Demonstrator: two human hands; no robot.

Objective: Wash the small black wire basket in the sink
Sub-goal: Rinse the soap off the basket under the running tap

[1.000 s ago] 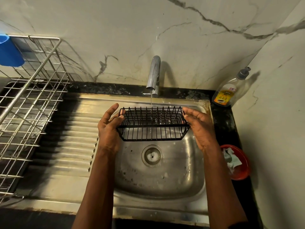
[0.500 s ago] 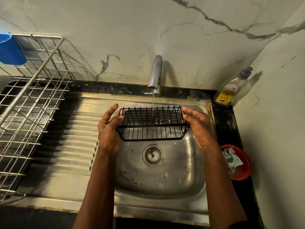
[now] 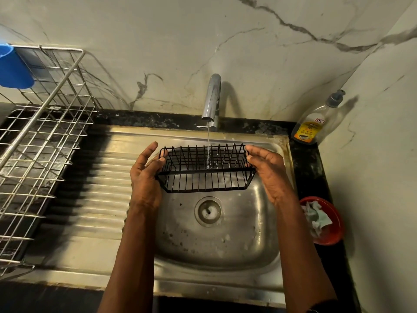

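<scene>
Small black wire basket [image 3: 206, 170] is held above stainless steel sink [image 3: 214, 242], pressed endwise between left hand [image 3: 146, 177] and right hand [image 3: 269, 172], fingers nearly straight; thin water stream [image 3: 208, 137] is received inside.

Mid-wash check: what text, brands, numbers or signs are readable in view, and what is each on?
Nothing here can be quoted as it reads.
Red-and-white logo on the soap bottle: letters too blurred to read.
Yellow label on the same bottle: dark print, too small to read.
Faucet, black wire basket, dish rack, red bowl, blue cup: no text visible.
</scene>
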